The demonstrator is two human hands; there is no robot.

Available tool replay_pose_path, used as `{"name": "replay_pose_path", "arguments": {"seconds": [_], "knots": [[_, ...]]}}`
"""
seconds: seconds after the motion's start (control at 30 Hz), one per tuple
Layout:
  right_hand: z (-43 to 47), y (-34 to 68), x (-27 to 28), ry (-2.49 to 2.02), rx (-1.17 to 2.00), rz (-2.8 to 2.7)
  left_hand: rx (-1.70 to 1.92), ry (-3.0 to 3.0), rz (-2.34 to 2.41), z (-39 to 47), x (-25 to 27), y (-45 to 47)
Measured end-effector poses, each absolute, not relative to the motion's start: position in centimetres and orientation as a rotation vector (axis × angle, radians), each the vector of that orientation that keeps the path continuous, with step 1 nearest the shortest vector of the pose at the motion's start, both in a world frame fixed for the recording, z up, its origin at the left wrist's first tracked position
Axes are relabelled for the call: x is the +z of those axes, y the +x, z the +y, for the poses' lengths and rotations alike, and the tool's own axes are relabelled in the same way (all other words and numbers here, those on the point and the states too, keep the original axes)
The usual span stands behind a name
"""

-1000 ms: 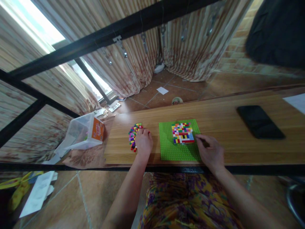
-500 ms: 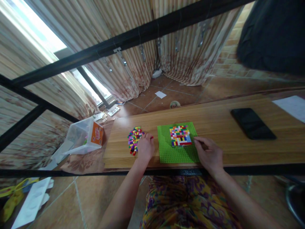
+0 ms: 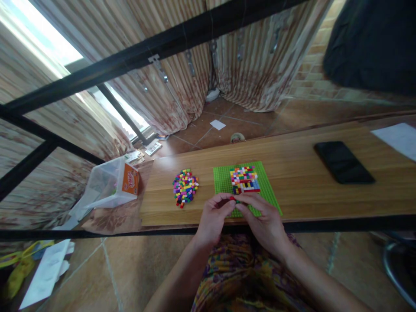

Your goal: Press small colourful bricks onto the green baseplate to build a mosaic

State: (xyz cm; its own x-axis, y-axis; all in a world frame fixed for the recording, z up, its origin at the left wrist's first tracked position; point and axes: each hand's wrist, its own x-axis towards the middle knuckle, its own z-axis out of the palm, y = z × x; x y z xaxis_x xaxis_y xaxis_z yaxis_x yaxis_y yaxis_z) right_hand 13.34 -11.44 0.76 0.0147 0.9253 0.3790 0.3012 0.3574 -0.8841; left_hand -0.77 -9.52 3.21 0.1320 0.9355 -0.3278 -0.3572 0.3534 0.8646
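My left hand (image 3: 212, 216) pinches a small red toy brick (image 3: 232, 198) between thumb and fingertips, over the near edge of the green baseplate (image 3: 268, 195). My right hand (image 3: 264, 221) meets it there, thumb and forefinger closed beside the red brick. A bit of dark green shows at the right fingertips, too small to name. Just beyond the fingers, a block of joined multicoloured bricks (image 3: 243, 175) stands on the baseplate. To the left, a pile of loose small bricks (image 3: 185, 188) lies on the wooden board.
A black phone (image 3: 344, 162) and a white paper sheet (image 3: 396, 138) lie on the right of the wooden board (image 3: 299, 173). Left of the board stands a clear plastic box (image 3: 107, 184) with an orange label. A black metal bar (image 3: 341, 223) runs along the near edge.
My left hand has moved right from the loose pile with a red brick. My right hand has shifted left from the baseplate's right edge, and the two hands now meet.
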Motion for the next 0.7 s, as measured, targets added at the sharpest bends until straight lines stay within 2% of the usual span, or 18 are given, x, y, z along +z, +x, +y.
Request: {"name": "replay_pose_path", "arguments": {"seconds": [0.27, 0.47, 0.7], "knots": [[-11.4, 13.3, 1.1, -1.124, 0.792, -1.291, 1.105, 0.869, 1.084, -10.0, 4.4, 0.0], [-11.1, 13.5, 2.4, -1.117, 0.894, -1.111, 1.133, 1.298, 1.204, -10.4, 5.1, -0.3], [-10.9, 13.7, 3.2, -1.075, 0.851, -1.146, 1.026, 1.590, 1.277, -10.7, 5.7, -0.6]]}}
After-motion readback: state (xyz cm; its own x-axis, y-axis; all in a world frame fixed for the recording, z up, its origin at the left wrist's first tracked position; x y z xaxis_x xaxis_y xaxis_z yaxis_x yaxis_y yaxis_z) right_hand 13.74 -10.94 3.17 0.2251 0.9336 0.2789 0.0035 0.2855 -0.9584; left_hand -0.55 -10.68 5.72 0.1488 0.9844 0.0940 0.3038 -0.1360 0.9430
